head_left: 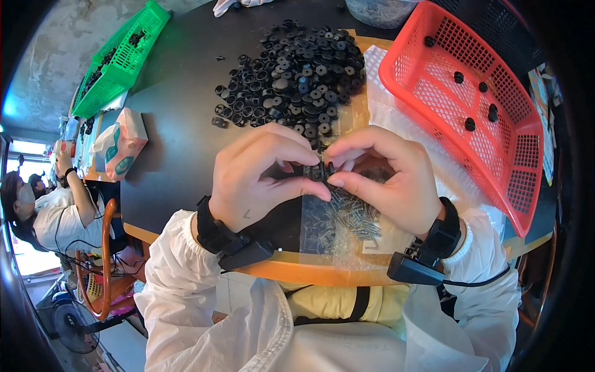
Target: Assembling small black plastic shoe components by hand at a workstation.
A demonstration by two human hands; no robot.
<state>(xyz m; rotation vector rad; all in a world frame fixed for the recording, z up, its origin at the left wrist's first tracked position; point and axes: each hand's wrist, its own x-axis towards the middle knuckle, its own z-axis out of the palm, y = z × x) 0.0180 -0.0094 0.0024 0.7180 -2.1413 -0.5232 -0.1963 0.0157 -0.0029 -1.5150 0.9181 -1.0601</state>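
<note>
Over the near part of the table, my left hand (pixel 257 173) pinches a small black plastic part (pixel 314 172) between thumb and fingertips. My right hand (pixel 390 170) grips a black disc-like piece (pixel 330 168) the same way. The two pieces touch end to end, and fingers partly cover both. Just beyond my hands lies a big heap of black plastic parts (pixel 297 80), rings on its left side and discs with centre holes on its right. Below my right hand is a spread of thin metal pieces (pixel 356 214), screws or springs, on clear plastic.
A red plastic basket (pixel 403 84) with several black parts stands at the right. Far left are a green basket (pixel 127 71) of black parts and a tissue pack (pixel 124 149). Another person (pixel 65 214) sits at the left, near a fan (pixel 75 325). A clear container (pixel 381 11) stands at the back.
</note>
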